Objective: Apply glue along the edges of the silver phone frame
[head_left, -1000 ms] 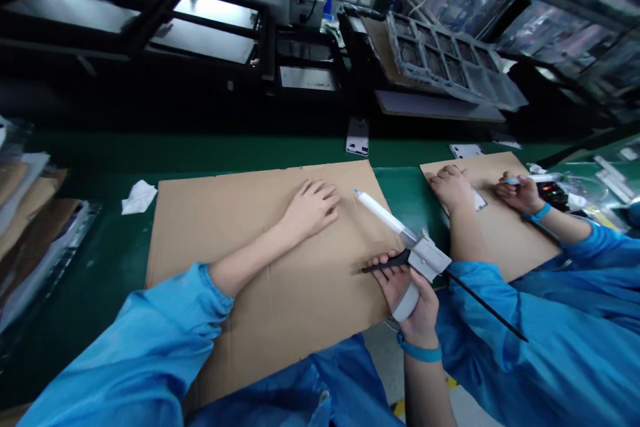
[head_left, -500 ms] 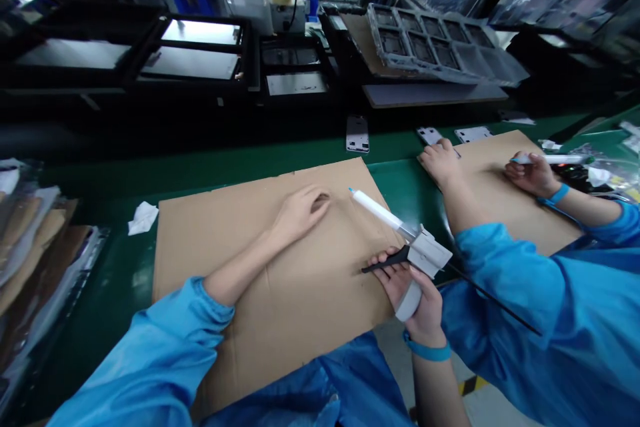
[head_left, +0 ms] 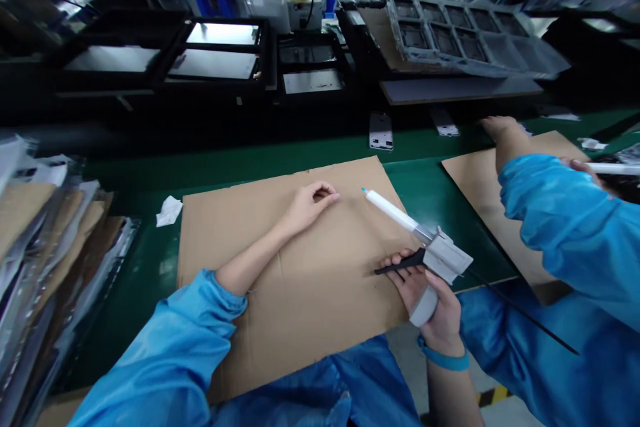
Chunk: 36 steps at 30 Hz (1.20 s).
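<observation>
A long green counter (head_left: 280, 163) runs across the view, and a big sheet of brown cardboard (head_left: 310, 280) lies flat on it. Everything else sits around this cardboard. Past its far edge, on the green, lies a small white phone back cover (head_left: 381, 131). Off its left edge lies a crumpled white wipe (head_left: 169, 211). To its right lies a second cardboard sheet (head_left: 487, 200), where a co-worker's blue sleeve (head_left: 565, 227) and hand (head_left: 497, 127) reach over to the far side. The person's left hand (head_left: 309, 203) rests on the far middle part of the big cardboard, its fingers curled loosely together and holding nothing. The right hand (head_left: 425, 290) is at the cardboard's near right corner, fingers wrapped tight around the handle of a grey glue gun (head_left: 435, 260). The gun's white tube points up and left over the cardboard, and its blue tip is close to the left hand.
</observation>
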### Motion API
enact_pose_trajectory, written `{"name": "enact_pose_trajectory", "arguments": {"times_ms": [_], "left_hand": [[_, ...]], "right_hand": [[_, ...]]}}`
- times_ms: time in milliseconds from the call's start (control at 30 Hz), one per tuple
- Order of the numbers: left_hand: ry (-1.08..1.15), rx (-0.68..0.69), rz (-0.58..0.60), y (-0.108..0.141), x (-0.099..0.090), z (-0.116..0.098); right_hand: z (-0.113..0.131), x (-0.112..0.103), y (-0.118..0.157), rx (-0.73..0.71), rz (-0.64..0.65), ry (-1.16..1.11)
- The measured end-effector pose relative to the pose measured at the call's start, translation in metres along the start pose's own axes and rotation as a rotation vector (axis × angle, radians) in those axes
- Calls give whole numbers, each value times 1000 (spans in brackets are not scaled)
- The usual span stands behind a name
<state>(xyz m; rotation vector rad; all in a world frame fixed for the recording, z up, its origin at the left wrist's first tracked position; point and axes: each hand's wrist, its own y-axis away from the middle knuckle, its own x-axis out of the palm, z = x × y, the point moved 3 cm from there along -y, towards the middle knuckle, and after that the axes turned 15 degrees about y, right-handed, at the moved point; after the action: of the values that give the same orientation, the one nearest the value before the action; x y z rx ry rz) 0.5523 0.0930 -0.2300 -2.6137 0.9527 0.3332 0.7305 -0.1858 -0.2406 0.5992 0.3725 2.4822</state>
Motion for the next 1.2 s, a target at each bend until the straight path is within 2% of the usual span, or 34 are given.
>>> {"name": "enact_pose_trajectory", "arguments": {"times_ms": [100, 267, 433, 500, 633, 800, 1000, 1200], "left_hand": [[-111, 60, 40, 7, 10, -9], [-475, 172, 110, 12, 19, -13], [-563, 199, 169, 12, 18, -13], [-580, 208, 193, 12, 17, -13], [-587, 224, 231, 11, 17, -14], [-565, 209, 204, 11, 19, -14], [-351, 163, 123, 10, 14, -14], [-195, 106, 9, 6, 3, -10]], "right_hand": [[-2, 1, 0, 4, 0, -20], [3, 3, 0, 4, -15, -5], [8, 5, 0, -25, 86, 81], [6, 2, 0, -19, 70, 78], [1, -1, -1, -12, 15, 62], [0, -3, -1, 1, -39, 30], [1, -2, -2, -31, 81, 60], [3, -2, -5, -26, 69, 50]]}}
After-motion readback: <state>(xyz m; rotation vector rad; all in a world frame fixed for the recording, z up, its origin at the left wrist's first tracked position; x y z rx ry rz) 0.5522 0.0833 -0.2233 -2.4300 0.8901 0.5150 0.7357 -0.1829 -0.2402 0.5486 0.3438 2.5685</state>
